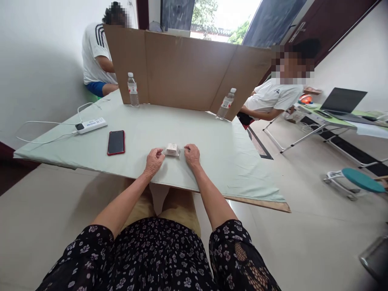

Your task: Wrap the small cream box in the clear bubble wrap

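Observation:
A small pale box in a clear plastic wrapper [172,150] lies on the table between my two hands. My left hand [154,160] rests on the cloth just left of it, fingers curled in; whether the fingertips touch the wrapper's edge, I cannot tell. On the other side, my right hand [192,155] lies loosely closed, with a narrow gap between it and the wrapper. Neither hand shows anything held.
The table has a pale green cloth [188,125]. Left are a phone [116,142] and a power strip [91,125] with white cables. A cardboard screen [182,72] stands behind two water bottles, left [133,91] and right [226,104]. Two people sit beyond.

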### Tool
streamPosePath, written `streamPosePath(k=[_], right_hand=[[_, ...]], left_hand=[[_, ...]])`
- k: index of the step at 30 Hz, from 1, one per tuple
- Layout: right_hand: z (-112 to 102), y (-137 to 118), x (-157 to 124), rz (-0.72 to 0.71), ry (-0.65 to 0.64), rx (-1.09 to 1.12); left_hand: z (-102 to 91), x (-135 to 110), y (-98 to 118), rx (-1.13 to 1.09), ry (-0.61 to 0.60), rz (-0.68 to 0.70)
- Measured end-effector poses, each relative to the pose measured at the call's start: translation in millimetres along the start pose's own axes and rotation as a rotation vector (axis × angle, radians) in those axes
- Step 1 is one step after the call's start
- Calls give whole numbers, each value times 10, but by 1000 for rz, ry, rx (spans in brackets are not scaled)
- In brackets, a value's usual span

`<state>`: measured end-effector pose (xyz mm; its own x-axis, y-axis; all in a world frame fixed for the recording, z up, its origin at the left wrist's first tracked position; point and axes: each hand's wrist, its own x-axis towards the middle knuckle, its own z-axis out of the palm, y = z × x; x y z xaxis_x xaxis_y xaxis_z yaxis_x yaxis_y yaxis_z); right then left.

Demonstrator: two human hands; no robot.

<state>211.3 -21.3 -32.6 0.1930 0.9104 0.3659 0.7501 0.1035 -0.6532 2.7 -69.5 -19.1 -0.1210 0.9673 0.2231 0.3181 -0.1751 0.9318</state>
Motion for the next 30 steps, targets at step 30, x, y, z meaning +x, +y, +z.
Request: streamPosePath(k=[30], right_hand=[[-150, -157, -20, 126, -75, 61]], left_hand=[[-78, 381, 112, -97, -233, -128]])
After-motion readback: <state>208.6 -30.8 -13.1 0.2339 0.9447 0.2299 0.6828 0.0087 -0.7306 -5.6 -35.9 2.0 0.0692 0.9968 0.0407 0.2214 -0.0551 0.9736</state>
